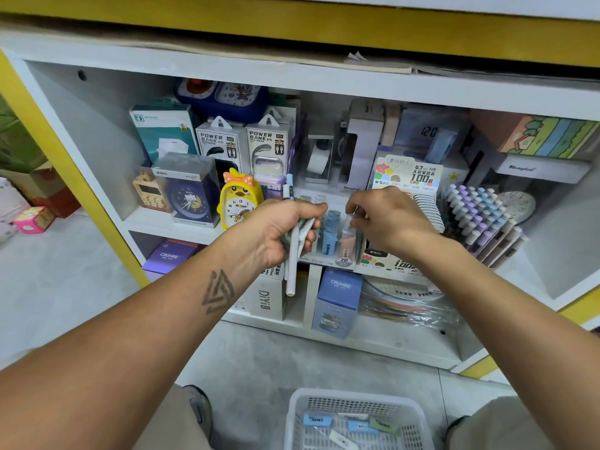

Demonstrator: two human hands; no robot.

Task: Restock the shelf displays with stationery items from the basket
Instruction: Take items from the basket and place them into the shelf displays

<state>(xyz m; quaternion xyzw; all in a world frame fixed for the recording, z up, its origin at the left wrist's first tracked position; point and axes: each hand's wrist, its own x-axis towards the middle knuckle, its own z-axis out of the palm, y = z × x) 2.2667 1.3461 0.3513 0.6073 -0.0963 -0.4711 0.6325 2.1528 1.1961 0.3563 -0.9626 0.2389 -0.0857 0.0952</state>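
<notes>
A white shelf unit [97,131] with yellow trim holds clocks, power-bank boxes and stationery displays; a white basket [357,397] sits near on the grey floor with a few small items left in it. The left hand [279,228] is clenched round a bundle of pens [293,254], one hanging down below the fist. The right hand [386,216], just to its right, pinches a small clear item I cannot identify over the tiered lead-refill display [334,235]. The step in hand looks like slotting that piece into a compartment. Next, the right hand likely has to seat it upright, then take a pen from the left.
</notes>
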